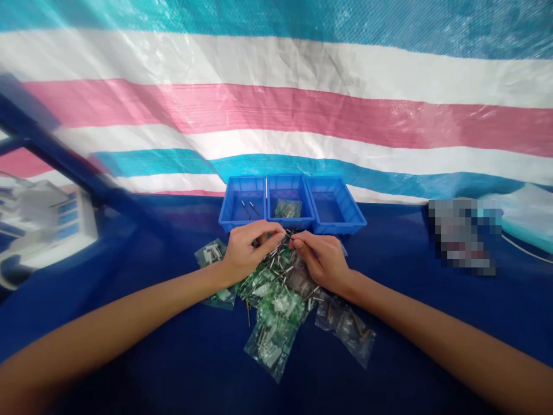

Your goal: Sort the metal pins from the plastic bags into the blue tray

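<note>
The left hand is curled, its fingertips pinched on a thin metal pin. The pin is also nipped by the closed fingertips of the right hand. It is held over a heap of clear bags, its long axis roughly left to right; the pointing end cannot be told. Three blue trays are set behind on the blue bench, backed by a striped tarpaulin.

1. A row of bins sits mid-frame on the desk, before the tarp.
2. The pile of bags lies just below it.
3. A machine stands at far left.
</note>
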A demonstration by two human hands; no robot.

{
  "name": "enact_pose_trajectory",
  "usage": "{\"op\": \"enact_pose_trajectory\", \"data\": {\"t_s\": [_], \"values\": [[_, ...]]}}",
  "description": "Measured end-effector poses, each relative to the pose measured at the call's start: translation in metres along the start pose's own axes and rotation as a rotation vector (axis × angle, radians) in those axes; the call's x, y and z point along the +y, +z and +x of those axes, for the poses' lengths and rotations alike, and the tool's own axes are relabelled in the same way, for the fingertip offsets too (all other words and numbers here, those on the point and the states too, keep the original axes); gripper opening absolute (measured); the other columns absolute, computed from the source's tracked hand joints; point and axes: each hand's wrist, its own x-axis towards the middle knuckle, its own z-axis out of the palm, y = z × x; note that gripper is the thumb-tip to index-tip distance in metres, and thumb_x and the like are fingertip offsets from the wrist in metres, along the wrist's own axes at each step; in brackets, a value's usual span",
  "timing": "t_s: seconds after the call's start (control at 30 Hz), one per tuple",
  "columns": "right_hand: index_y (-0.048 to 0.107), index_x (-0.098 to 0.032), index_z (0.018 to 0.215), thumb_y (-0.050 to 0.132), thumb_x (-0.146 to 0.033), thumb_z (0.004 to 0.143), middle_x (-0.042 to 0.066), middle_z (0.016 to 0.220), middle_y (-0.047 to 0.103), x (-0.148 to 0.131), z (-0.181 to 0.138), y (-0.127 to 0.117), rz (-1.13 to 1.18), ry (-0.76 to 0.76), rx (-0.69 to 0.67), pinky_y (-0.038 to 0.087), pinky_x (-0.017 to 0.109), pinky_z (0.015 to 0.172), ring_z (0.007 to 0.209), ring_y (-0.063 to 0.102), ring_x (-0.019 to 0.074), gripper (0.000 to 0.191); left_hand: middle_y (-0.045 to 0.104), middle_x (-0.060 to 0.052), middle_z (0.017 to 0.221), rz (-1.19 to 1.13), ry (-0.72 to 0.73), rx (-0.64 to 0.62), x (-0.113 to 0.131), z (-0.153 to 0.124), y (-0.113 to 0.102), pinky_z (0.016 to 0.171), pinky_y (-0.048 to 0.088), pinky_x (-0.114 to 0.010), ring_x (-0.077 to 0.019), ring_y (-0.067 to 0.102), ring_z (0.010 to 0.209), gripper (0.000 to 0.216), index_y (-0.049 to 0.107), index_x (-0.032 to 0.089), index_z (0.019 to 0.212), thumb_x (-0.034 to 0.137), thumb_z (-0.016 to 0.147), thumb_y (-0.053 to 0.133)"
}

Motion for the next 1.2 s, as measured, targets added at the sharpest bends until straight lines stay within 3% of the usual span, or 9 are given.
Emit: {"op": "enact_pose_trajectory", "data": {"t_s": [0.53,0.7,1.2], "values": [[0.059,-0.015,0.079,0.038,-0.024,0.093,0.001,0.056,0.059,0.0021,0.0000,0.0027,-0.032,-0.101,0.057,0.037,0.019,0.048,0.047,0.052,0.0095,0.027,0.061,0.001,0.062,-0.021,0.023,-0.081,0.0001,0.0005,-0.0011,0.049,0.040,-0.018,-0.0054,0.047,0.047,0.009,0.064,0.015,0.080,0.021,0.083,0.058],[0.059,-0.015,0.080,0.038,-0.022,0.093,0.000,0.056,0.059,0.0004,0.0004,0.0011,-0.032,-0.054,0.069,0.038,0.018,0.048,0.046,0.053,0.0086,0.026,0.059,0.002,0.059,-0.004,0.007,-0.020,0.0003,0.0004,-0.0007,0.049,0.040,-0.018,-0.0050,0.044,0.046,0.008,0.064,0.015,0.079,0.019,0.083,0.058],[0.059,-0.015,0.080,0.037,-0.024,0.093,0.001,0.057,0.061,0.0002,0.0014,0.0010,-0.044,-0.088,0.060,0.038,0.019,0.049,0.047,0.054,0.0094,0.027,0.060,0.002,0.060,0.011,-0.002,-0.046,0.0018,0.0007,-0.0013,0.049,0.041,-0.018,-0.0052,0.045,0.046,0.011,0.064,0.016,0.078,0.022,0.084,0.057]]}}
